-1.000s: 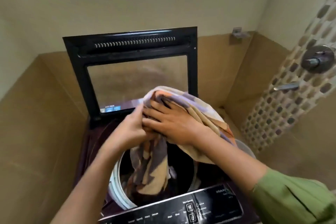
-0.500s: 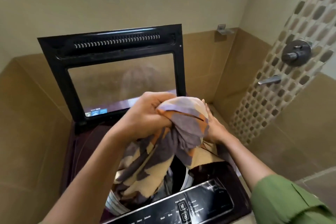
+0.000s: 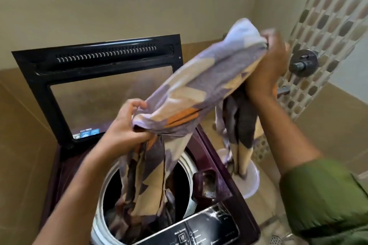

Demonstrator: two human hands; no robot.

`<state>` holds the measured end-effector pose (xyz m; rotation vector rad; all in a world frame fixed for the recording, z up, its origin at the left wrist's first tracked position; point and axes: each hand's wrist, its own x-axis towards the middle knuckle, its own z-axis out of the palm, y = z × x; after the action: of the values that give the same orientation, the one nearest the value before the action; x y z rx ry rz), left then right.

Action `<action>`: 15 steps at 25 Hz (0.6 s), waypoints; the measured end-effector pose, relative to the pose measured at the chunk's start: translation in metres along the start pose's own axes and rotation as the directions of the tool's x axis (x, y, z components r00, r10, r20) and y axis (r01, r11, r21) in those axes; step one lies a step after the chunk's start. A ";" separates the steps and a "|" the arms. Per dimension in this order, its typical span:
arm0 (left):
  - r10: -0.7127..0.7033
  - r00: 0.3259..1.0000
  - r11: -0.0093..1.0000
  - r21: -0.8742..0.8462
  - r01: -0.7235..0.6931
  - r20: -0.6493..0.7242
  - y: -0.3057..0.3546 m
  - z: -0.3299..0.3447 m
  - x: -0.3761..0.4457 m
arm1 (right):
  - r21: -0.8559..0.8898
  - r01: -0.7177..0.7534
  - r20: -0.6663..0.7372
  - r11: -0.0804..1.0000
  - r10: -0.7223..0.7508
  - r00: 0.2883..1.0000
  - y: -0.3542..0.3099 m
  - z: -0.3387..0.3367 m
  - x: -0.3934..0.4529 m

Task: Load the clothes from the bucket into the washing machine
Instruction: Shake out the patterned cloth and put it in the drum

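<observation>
While both sets of fingers clench it, patterned cloth (image 3: 201, 85) spans left hand (image 3: 127, 125) low to right hand (image 3: 268, 69) high; one tail hangs into washing machine drum (image 3: 103, 183), nearer the left, other tail over bucket (image 3: 253, 183).

1. The washing machine (image 3: 217, 167) drum opening (image 3: 180, 181) is open from above, but a patterned cloth (image 3: 191, 93) hangs into its left half, leaving free room on the right.
2. The raised lid (image 3: 99, 89) stands upright just behind the opening and blocks the rear.
3. The cloth stretches between the left hand (image 3: 127, 125) and right hand (image 3: 266, 65), barring the space above the drum.
4. The bucket (image 3: 252, 181) sits just beside the machine's right, with cloth dangling into it.
5. A wall tap (image 3: 302, 63) juts out near the right hand.
</observation>
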<state>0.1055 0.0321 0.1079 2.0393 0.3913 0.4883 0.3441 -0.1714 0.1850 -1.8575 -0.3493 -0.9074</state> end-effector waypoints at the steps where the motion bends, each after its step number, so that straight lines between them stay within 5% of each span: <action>1: 0.005 0.999 1.000 -0.029 -0.004 0.034 0.010 -0.008 0.005 | -0.011 0.155 -0.030 0.988 -0.155 0.987 -0.031 0.004 0.005; 5: 0.356 0.928 0.918 -0.142 -0.370 -0.113 0.063 -0.010 0.026 | 0.113 0.595 0.007 0.796 -0.600 0.800 -0.129 0.021 -0.035; 7: 0.270 0.921 0.910 -0.239 -0.339 -0.279 0.067 -0.010 0.023 | 0.257 0.713 0.002 0.653 -0.738 0.675 -0.141 0.030 -0.063; 9: 0.146 0.917 0.907 -0.320 -0.274 -0.373 0.052 -0.020 0.012 | 0.449 0.675 0.226 0.585 -0.805 0.548 -0.111 0.040 -0.082; 11: 0.071 0.922 0.876 -0.419 -0.240 -0.380 0.034 -0.032 -0.002 | 0.445 0.531 0.623 0.722 -0.675 0.396 -0.051 0.048 -0.100; 12: 0.064 0.940 0.859 -0.461 -0.222 -0.335 0.028 -0.036 -0.008 | 0.323 0.455 0.803 0.830 -0.494 0.332 -0.021 0.053 -0.112; 14: 0.121 0.976 0.872 -0.450 -0.192 -0.181 0.020 -0.035 -0.013 | 0.003 0.323 0.960 0.946 -0.093 0.264 0.025 0.068 -0.142; 15: 0.147 0.982 0.893 -0.412 -0.182 -0.115 0.017 -0.033 -0.014 | -0.068 0.289 0.968 0.955 -0.008 0.252 0.038 0.077 -0.153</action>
<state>0.0784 0.0419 0.1354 1.6397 0.1416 0.6971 0.2962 -0.0980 0.0324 -2.4662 -1.2548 0.3006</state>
